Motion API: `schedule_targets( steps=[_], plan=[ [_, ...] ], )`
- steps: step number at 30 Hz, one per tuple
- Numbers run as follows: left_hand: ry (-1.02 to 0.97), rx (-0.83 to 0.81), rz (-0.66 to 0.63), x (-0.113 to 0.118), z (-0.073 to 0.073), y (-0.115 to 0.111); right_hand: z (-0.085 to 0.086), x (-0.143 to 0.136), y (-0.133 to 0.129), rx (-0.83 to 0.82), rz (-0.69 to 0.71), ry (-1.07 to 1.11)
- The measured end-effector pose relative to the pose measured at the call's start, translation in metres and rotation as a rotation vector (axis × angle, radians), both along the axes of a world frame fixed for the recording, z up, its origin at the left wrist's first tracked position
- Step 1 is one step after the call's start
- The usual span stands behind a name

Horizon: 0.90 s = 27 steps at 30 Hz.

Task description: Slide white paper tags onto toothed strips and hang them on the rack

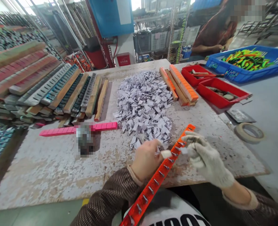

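An orange strip (158, 179) with a row of small metal pieces slants from the bottom edge up to the right, over the table's front edge. My left hand (148, 159) is closed beside the strip's left side, with a white cover on its thumb; what its fingers pinch is too small to make out. In a whitish glove, my right hand (206, 158) has bent fingers at the strip's upper right, near a small pale piece (184, 151). Beyond both hands lies a large heap of small white-grey pieces (146, 106).
A pink strip (106, 126) lies left, under a blurred object. Stacked wooden bars (89, 97) fill the far left. Orange bars (182, 83), red trays (223, 92), a blue basket (244, 73) and a tape roll (249, 132) are at right. A person (214, 31) sits behind.
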State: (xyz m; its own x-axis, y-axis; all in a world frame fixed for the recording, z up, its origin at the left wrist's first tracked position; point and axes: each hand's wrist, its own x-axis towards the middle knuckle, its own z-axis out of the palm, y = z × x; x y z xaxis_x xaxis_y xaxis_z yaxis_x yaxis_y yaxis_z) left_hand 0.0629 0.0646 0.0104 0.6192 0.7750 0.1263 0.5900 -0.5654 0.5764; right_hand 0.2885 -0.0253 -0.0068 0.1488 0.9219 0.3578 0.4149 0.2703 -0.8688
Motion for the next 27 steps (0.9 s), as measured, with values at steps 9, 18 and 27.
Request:
schedule_targets(
  steps=[9, 18, 27],
  plan=[
    [-0.006, -0.114, 0.165, 0.003, -0.024, 0.062, -0.009, 0.060, 0.039, 0.241, -0.011, -0.973],
    [-0.313, -0.343, 0.174, -0.025, -0.036, 0.059, -0.005, 0.071, 0.051, 0.204, 0.149, -1.045],
    [-0.528, -0.659, 0.217, -0.032, -0.039, 0.040, -0.011, 0.072, 0.048, 0.145, 0.187, -1.063]
  ],
)
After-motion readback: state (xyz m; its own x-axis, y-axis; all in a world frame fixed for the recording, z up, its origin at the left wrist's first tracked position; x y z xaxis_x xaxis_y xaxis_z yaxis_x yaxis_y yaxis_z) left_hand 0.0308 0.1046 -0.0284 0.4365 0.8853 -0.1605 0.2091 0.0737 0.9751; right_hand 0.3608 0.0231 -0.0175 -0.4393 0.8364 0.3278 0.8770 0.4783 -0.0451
